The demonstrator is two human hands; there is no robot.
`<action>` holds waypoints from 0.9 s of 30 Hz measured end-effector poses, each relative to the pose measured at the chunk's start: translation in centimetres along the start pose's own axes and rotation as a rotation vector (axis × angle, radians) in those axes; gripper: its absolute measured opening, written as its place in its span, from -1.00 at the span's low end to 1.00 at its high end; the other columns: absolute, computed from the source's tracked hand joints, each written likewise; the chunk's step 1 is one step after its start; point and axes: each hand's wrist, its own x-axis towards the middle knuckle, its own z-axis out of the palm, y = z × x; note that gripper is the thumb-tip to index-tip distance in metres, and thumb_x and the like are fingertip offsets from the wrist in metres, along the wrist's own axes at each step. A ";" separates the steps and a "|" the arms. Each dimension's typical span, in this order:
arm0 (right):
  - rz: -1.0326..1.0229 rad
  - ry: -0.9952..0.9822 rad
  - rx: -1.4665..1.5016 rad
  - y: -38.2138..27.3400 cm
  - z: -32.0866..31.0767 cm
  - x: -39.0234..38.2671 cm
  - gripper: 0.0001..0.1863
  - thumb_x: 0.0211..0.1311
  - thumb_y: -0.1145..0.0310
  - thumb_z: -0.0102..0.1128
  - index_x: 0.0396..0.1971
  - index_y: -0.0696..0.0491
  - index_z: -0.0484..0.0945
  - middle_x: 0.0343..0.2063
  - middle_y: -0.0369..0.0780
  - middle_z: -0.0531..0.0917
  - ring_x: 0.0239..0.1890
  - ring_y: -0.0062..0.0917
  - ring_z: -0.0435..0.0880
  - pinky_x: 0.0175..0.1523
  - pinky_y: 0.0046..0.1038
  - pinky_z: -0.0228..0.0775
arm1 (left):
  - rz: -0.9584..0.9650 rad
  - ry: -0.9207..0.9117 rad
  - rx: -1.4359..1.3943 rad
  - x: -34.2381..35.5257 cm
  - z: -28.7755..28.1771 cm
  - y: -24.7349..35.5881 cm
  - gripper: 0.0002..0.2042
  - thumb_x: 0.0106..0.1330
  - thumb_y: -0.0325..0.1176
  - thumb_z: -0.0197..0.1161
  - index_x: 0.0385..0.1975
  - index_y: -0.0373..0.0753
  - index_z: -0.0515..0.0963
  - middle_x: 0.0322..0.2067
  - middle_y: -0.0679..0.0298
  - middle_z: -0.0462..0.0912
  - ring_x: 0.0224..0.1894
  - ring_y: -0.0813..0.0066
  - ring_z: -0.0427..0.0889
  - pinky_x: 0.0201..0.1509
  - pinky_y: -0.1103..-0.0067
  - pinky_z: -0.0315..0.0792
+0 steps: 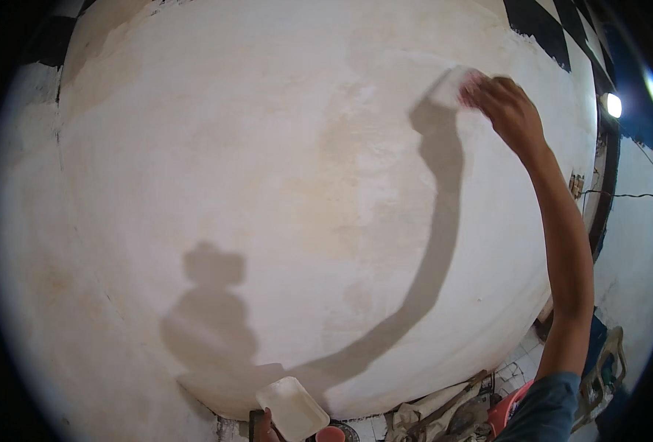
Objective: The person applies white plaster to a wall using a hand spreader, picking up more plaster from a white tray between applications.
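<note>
My right arm reaches up along the pale wall. Up at the wall's right side, my right hand is closed on a flat, pale tool with a pink part; blur and my fingers hide its exact kind. Its edge seems to meet the wall, where its broad shadow falls. Low at the picture's bottom, my left hand grips the side of a shallow white tray, held tilted. A narrow dark object shows beside that hand, too cut off to name.
An orange-pink container stands below the tray. Crumpled sacks or cloths and a pink basin lie along the wall's foot at right. A lit lamp and a hanging cable are beyond my right arm.
</note>
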 end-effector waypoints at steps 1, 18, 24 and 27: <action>0.084 -0.014 0.059 -0.9 -0.2 2.6 -0.70 0.04 0.45 0.27 -0.16 -0.07 0.68 -0.15 -0.30 0.70 -0.03 -0.37 0.63 0.06 -0.32 0.52 | 0.038 -0.007 0.021 0.2 -0.6 0.3 -0.42 0.43 0.08 -0.01 0.22 -0.28 0.40 0.10 0.12 0.58 0.12 0.16 0.58 0.22 0.25 0.47; -0.078 -0.040 0.099 -27.9 1.9 -0.5 -0.60 0.23 0.06 0.16 -0.18 0.11 0.59 -0.26 -0.08 0.56 -0.27 -0.34 0.56 -0.28 -0.33 0.52 | 0.026 0.020 0.034 -3.5 0.9 0.1 -0.44 0.45 -0.02 0.04 0.32 -0.22 0.27 0.19 0.12 0.48 0.23 0.10 0.48 0.29 0.15 0.38; -0.004 -0.107 0.395 -29.3 -6.0 -4.1 -0.64 0.12 0.30 0.20 -0.07 0.07 0.58 -0.19 -0.14 0.55 -0.27 -0.37 0.55 -0.36 -0.41 0.53 | 0.042 -0.033 0.028 -3.1 -0.1 -0.9 -0.44 0.43 -0.03 0.07 0.31 -0.23 0.29 0.19 0.10 0.48 0.22 0.10 0.49 0.31 0.17 0.36; 0.137 -0.103 0.392 -21.6 -4.7 3.6 -0.82 0.10 0.34 0.17 -0.26 -0.07 0.60 -0.34 -0.28 0.58 -0.25 -0.36 0.60 -0.33 -0.34 0.50 | 0.102 -0.046 0.065 -3.1 0.0 -1.0 -0.46 0.44 -0.03 0.06 0.30 -0.22 0.30 0.17 0.11 0.50 0.21 0.11 0.50 0.30 0.18 0.37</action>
